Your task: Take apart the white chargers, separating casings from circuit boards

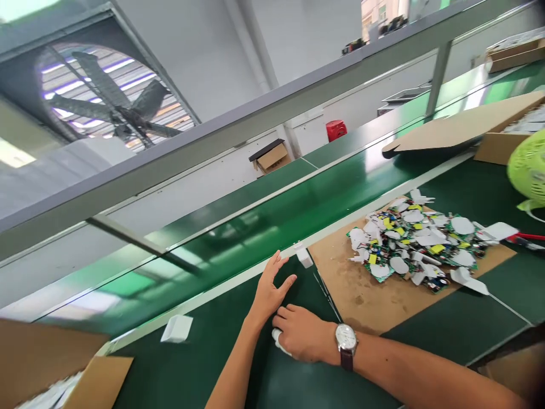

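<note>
My left hand reaches over the dark green work surface, fingers stretched and thumb apart, with nothing in it. Just below it, my right hand, with a watch on the wrist, is curled palm down around a white plastic piece. Most of that piece is hidden under the fingers. Beyond my left fingertips, a small white plastic housing stands by the pale edge strip. Another white housing lies farther left, apart from both hands.
Circuit boards with white parts and yellow components are heaped on a brown cardboard sheet at right. A green conveyor belt runs behind the edge strip. Cardboard boxes stand lower left and right, near a lime-green fan.
</note>
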`<action>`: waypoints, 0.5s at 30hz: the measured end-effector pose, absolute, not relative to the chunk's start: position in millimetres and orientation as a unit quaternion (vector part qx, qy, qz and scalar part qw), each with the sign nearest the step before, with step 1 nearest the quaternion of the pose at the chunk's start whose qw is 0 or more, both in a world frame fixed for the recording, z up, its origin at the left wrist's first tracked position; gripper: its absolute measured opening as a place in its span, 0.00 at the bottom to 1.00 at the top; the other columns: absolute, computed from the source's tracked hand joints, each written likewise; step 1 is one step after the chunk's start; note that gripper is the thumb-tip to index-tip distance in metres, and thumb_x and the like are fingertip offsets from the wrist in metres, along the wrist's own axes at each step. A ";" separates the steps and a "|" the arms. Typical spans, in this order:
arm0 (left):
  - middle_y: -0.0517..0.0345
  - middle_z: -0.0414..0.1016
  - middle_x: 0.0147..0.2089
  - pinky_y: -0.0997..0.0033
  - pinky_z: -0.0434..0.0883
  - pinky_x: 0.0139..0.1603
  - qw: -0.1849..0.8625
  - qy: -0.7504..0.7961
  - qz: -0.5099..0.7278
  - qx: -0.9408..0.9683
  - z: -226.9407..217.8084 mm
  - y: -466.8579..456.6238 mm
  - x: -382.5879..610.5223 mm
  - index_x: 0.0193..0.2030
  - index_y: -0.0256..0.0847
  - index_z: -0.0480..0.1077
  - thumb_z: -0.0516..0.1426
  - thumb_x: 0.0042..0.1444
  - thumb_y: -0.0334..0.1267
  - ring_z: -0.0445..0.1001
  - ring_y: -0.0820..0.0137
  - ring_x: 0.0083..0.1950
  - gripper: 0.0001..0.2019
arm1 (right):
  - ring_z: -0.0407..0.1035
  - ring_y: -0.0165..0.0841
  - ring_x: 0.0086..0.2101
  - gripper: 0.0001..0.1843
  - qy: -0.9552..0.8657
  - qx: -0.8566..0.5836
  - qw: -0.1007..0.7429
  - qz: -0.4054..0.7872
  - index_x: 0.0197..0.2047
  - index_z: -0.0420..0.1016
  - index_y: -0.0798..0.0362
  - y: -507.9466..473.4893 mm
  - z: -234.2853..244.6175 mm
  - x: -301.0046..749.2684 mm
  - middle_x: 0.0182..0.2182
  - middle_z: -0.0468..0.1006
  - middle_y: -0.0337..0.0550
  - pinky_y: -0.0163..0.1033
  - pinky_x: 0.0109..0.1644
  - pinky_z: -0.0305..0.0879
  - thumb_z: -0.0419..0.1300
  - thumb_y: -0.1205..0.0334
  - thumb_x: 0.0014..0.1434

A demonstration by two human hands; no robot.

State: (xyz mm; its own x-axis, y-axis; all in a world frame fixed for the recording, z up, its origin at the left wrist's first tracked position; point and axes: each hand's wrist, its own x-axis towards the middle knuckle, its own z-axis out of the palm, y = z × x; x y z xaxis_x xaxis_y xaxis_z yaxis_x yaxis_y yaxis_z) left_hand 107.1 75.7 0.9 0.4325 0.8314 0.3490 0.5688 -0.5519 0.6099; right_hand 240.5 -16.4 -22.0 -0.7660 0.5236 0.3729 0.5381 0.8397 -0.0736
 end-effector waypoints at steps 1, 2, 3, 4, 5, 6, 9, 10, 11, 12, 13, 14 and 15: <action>0.46 0.63 0.74 0.47 0.68 0.69 0.176 0.448 0.324 0.815 0.6 71.5 90.7 0.65 0.49 0.69 0.61 0.63 0.47 0.65 0.55 0.73 0.24 | 0.65 0.39 0.42 0.05 -0.941 -0.281 0.185 -0.013 0.35 0.78 0.54 -16.3 -21.7 239.9 0.38 0.77 0.47 0.43 0.39 0.61 0.62 0.66 0.64; 0.46 0.64 0.73 0.46 0.66 0.70 0.137 0.479 0.330 0.801 0.7 68.4 72.1 0.65 0.49 0.69 0.62 0.63 0.47 0.65 0.55 0.73 0.24 | 0.65 0.40 0.42 0.06 -0.944 -0.279 0.177 -0.009 0.35 0.78 0.54 -16.4 -21.7 239.1 0.38 0.77 0.48 0.44 0.40 0.61 0.62 0.67 0.64; 0.47 0.66 0.72 0.45 0.65 0.71 0.090 0.520 0.338 0.779 1.4 66.3 51.5 0.65 0.49 0.69 0.62 0.62 0.48 0.65 0.55 0.73 0.25 | 0.65 0.40 0.42 0.05 -0.945 -0.279 0.170 -0.006 0.34 0.78 0.54 -16.4 -22.1 238.1 0.39 0.76 0.48 0.44 0.40 0.61 0.62 0.68 0.63; 0.47 0.67 0.71 0.44 0.63 0.72 0.040 0.567 0.346 0.747 2.8 64.7 29.4 0.63 0.48 0.70 0.63 0.61 0.48 0.65 0.54 0.73 0.25 | 0.65 0.41 0.42 0.05 -0.947 -0.278 0.163 -0.004 0.34 0.78 0.54 -16.4 -22.9 237.0 0.39 0.76 0.49 0.44 0.41 0.61 0.62 0.69 0.63; 0.46 0.68 0.70 0.43 0.62 0.72 -0.009 0.615 0.353 0.705 4.9 63.2 6.6 0.62 0.47 0.71 0.63 0.60 0.48 0.64 0.52 0.73 0.24 | 0.64 0.41 0.43 0.05 -0.948 -0.277 0.157 -0.002 0.35 0.78 0.54 -16.3 -23.9 235.8 0.39 0.76 0.50 0.44 0.41 0.61 0.61 0.70 0.62; 0.44 0.68 0.69 0.40 0.60 0.72 -0.051 0.661 0.360 0.656 7.4 61.2 -16.2 0.61 0.46 0.71 0.62 0.59 0.48 0.63 0.50 0.73 0.24 | 0.64 0.42 0.43 0.05 -0.949 -0.277 0.150 -0.001 0.35 0.78 0.54 -16.2 -24.9 234.5 0.40 0.75 0.50 0.45 0.42 0.61 0.61 0.70 0.61; 0.34 0.63 0.71 0.26 0.54 0.69 -0.111 0.762 0.375 0.517 15.4 50.2 -73.9 0.63 0.40 0.68 0.60 0.58 0.48 0.54 0.39 0.75 0.27 | 0.64 0.43 0.43 0.04 -0.952 -0.278 0.129 0.000 0.34 0.78 0.55 -16.8 -25.2 232.3 0.40 0.75 0.51 0.46 0.43 0.61 0.63 0.71 0.59; 0.32 0.63 0.70 0.24 0.55 0.68 -0.109 0.782 0.374 0.486 17.1 45.3 -86.6 0.63 0.39 0.67 0.61 0.57 0.48 0.54 0.36 0.75 0.29 | 0.64 0.43 0.43 0.03 -0.952 -0.280 0.124 -0.001 0.34 0.78 0.55 -17.7 -23.6 232.5 0.40 0.75 0.51 0.46 0.43 0.62 0.63 0.71 0.59; 0.32 0.65 0.68 0.25 0.57 0.66 -0.097 0.797 0.371 0.466 18.0 40.8 -95.1 0.63 0.38 0.67 0.61 0.55 0.47 0.57 0.35 0.73 0.29 | 0.64 0.43 0.44 0.03 -0.952 -0.282 0.121 -0.003 0.34 0.78 0.55 -18.9 -21.2 233.0 0.41 0.75 0.51 0.46 0.43 0.62 0.63 0.70 0.59; 0.32 0.68 0.65 0.28 0.61 0.65 -0.077 0.805 0.368 0.460 18.0 37.1 -99.3 0.62 0.38 0.67 0.61 0.55 0.46 0.63 0.36 0.70 0.29 | 0.65 0.42 0.44 0.02 -0.952 -0.282 0.118 -0.005 0.34 0.78 0.55 -20.2 -18.2 233.9 0.41 0.75 0.51 0.46 0.44 0.62 0.63 0.69 0.60; 0.34 0.72 0.61 0.33 0.65 0.64 -0.051 0.805 0.365 0.466 17.2 34.7 -99.1 0.61 0.37 0.68 0.59 0.55 0.44 0.68 0.39 0.66 0.27 | 0.65 0.42 0.44 0.02 -0.952 -0.281 0.116 -0.008 0.36 0.78 0.55 -21.3 -14.8 234.9 0.42 0.75 0.50 0.46 0.44 0.63 0.63 0.67 0.61; 0.35 0.74 0.59 0.37 0.67 0.65 -0.030 0.800 0.364 0.476 15.7 33.6 -94.7 0.61 0.36 0.69 0.57 0.56 0.43 0.71 0.42 0.64 0.26 | 0.65 0.42 0.44 0.03 -0.954 -0.278 0.113 -0.009 0.37 0.78 0.56 -22.0 -11.3 235.9 0.43 0.75 0.50 0.46 0.44 0.64 0.64 0.66 0.61; 0.37 0.74 0.59 0.41 0.67 0.66 -0.009 0.789 0.364 0.495 13.9 33.8 -86.4 0.61 0.36 0.69 0.56 0.57 0.44 0.73 0.44 0.62 0.26 | 0.65 0.41 0.45 0.04 -0.955 -0.275 0.108 -0.010 0.38 0.78 0.56 -22.0 -8.0 236.9 0.44 0.75 0.49 0.45 0.45 0.64 0.64 0.64 0.61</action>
